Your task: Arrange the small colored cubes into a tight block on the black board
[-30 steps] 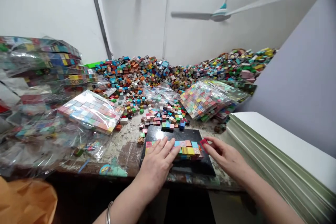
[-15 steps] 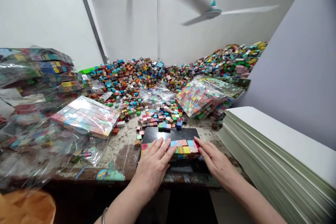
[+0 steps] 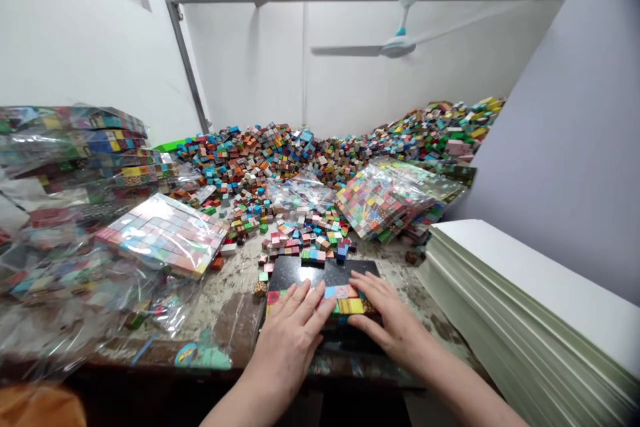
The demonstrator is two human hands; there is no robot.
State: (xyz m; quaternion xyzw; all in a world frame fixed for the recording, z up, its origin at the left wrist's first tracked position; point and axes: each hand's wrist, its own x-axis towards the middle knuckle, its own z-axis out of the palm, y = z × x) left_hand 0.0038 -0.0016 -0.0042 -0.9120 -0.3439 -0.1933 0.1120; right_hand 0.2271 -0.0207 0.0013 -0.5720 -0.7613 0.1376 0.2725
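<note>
A glossy black board lies at the table's front edge with rows of small coloured blocks across it. My left hand rests flat over the left part of the rows, its fingers stretched out and pointing away from me. Over the right end of the rows lies my right hand, fingers spread, with the thumb apart on the near side. Neither hand is closed round a block. The blocks under both palms are hidden. A short strip of blocks touches the board's far edge.
Loose blocks are heaped along the back wall. Film-wrapped block panels lie at the left beside a wrapped stack. More wrapped panels sit back right. A pile of white sheets stands at the right. A fan hangs above.
My right hand has moved left from the rows' right end onto the blocks, its thumb now apart. The left hand stays on the rows. The whole view has tilted up slightly.
</note>
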